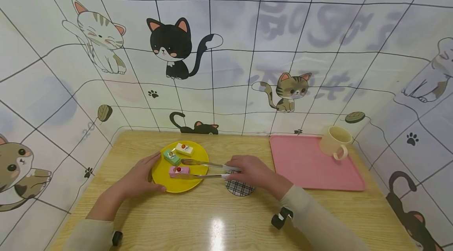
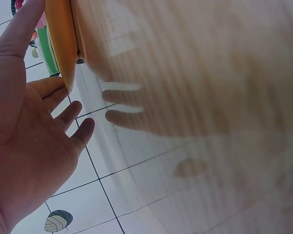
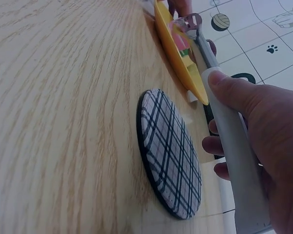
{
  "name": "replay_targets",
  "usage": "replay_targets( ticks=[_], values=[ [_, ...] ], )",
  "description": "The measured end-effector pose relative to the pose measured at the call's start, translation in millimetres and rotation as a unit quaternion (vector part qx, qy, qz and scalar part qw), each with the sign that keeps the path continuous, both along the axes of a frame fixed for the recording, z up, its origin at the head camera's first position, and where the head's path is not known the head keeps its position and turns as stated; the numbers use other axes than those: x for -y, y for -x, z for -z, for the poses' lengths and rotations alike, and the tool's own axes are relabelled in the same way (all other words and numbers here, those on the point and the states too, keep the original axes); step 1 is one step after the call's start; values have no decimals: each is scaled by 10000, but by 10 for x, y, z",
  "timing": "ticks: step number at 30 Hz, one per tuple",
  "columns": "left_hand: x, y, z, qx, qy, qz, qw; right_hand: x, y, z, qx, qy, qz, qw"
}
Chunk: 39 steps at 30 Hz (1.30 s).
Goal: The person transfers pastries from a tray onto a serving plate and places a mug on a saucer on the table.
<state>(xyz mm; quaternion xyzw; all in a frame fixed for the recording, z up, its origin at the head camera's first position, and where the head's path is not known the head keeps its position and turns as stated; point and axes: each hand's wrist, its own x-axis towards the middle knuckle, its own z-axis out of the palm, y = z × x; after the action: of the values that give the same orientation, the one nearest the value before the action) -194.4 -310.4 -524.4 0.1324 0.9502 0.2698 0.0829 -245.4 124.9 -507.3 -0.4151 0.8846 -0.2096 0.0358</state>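
My right hand [image 1: 251,170] grips metal tongs [image 1: 209,163] by their pale grey handle, thumb along one arm. Spread apart, the tongs reach left over a yellow plate [image 1: 198,151]; their lower tip overlaps a small pink toy cake [image 1: 179,171]. A green toy cake [image 1: 172,157] and a cream one [image 1: 184,149] lie farther back on the plate, each with a small round topping. At the plate's left edge, my left hand [image 1: 143,176] is spread, fingers and thumb along the rim. In the left wrist view, fingertips touch the plate's edge [image 2: 63,53].
A round checked coaster [image 3: 171,151] lies on the wooden table [image 1: 184,219] below my right hand. To the right is a pink tray [image 1: 301,164] with a cream mug [image 1: 334,143] at its back corner. A cat-print sheet [image 1: 230,66] surrounds the table.
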Motion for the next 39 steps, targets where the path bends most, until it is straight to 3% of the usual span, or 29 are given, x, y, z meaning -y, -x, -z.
replay_targets(
  ticks=[20, 27, 39],
  values=[
    [3, -3, -4, -48, 36, 39, 10000, -526, -275, 61, 43, 446, 986, 9941],
    [9, 5, 22, -51, 78, 40, 9999, -724, -400, 114, -336, 804, 1133, 9897],
    [1, 7, 24, 19, 66, -6, 10000, -1104, -626, 188, -159, 935, 1881, 9776]
  ],
)
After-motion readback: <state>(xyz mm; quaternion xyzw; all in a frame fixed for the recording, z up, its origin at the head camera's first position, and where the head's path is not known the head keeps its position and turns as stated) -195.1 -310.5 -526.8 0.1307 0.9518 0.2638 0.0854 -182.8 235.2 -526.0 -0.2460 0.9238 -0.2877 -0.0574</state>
